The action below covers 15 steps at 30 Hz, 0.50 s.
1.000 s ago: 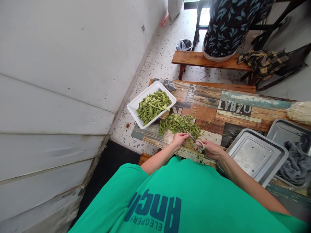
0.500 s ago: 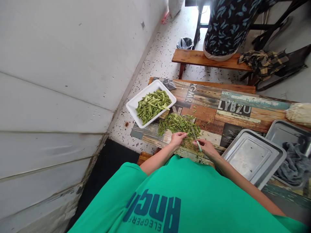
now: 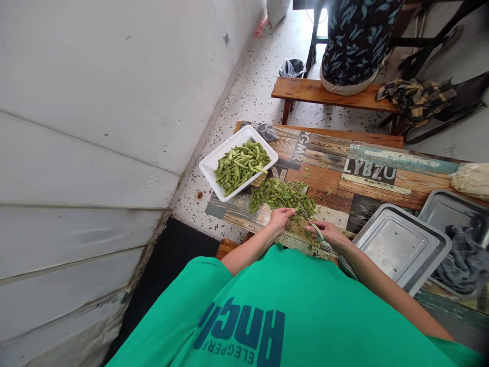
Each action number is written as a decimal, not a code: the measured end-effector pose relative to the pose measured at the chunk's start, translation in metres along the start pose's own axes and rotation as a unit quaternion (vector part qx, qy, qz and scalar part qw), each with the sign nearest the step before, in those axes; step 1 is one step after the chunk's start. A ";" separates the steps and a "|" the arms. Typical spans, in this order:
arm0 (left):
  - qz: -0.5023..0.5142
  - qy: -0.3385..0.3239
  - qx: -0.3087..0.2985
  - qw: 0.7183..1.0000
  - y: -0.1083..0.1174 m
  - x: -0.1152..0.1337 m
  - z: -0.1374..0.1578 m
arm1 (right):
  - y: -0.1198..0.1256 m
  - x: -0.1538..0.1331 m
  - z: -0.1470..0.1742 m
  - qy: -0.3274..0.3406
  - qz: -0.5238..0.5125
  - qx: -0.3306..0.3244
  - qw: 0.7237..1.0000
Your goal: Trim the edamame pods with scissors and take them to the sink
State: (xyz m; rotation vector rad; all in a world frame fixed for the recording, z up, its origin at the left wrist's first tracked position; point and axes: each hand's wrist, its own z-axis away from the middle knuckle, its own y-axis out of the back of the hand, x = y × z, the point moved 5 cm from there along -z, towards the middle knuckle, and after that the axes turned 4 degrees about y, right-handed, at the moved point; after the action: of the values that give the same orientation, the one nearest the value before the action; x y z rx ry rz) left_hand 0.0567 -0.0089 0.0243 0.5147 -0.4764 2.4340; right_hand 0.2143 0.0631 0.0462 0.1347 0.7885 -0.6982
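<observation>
My left hand point(image 3: 281, 218) is closed in a pinch on a green bean pod point(image 3: 298, 208) at the near side of a loose heap. My right hand point(image 3: 329, 233) grips a pair of scissors point(image 3: 318, 232) with pale green handles, the metal blades pointing up and left toward the pod. Whether the blades touch it is too small to tell. The heap of pods and trimmings point(image 3: 280, 191) lies on the wood-patterned table point(image 3: 324, 178), just beyond both hands. Left of it, a white tray point(image 3: 208, 164) holds many green pods point(image 3: 240, 165).
On the right, metal trays point(image 3: 401, 247) lie beside a grey cloth point(image 3: 464, 257) and a pale bundle point(image 3: 471, 179). A grey crumpled item point(image 3: 266, 132) sits behind the white tray. Beyond the table, a person point(image 3: 355, 46) sits on a wooden bench point(image 3: 298, 90); a wall point(image 3: 95, 102) is at left.
My right hand has moved slightly right, and the scissors have tilted, with their handles spread wider. My left hand is nearly where it was, still pinching at the heap's edge.
</observation>
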 end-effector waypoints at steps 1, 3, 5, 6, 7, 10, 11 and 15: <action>0.001 0.001 0.010 1.000 0.001 0.000 0.000 | -0.001 0.000 0.001 0.005 -0.003 -0.007 1.000; -0.014 -0.002 0.027 1.000 0.001 0.000 0.000 | -0.002 0.001 0.000 0.013 -0.005 -0.017 1.000; -0.047 -0.007 0.027 0.998 -0.001 -0.002 0.001 | -0.002 0.004 -0.003 0.011 0.002 -0.017 1.000; -0.063 -0.010 0.022 0.998 -0.002 -0.003 0.001 | -0.002 0.005 -0.005 0.007 0.009 -0.015 1.000; -0.075 -0.011 0.015 0.997 -0.003 -0.004 0.002 | -0.001 0.006 -0.007 0.004 0.017 -0.012 1.000; -0.088 -0.012 0.000 0.996 -0.006 -0.007 0.003 | 0.001 0.006 -0.012 0.010 0.038 -0.017 0.999; -0.091 -0.012 -0.001 0.996 -0.006 -0.008 0.003 | 0.001 0.006 -0.012 0.016 0.044 -0.022 0.999; -0.101 0.004 -0.002 0.995 -0.006 -0.012 0.002 | -0.002 0.005 -0.013 0.037 0.080 -0.034 0.996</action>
State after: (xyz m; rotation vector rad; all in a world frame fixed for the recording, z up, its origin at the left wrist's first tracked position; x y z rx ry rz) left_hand 0.0699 -0.0114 0.0218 0.5237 -0.4049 2.2395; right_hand 0.2072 0.0637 0.0338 0.1599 0.8608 -0.5160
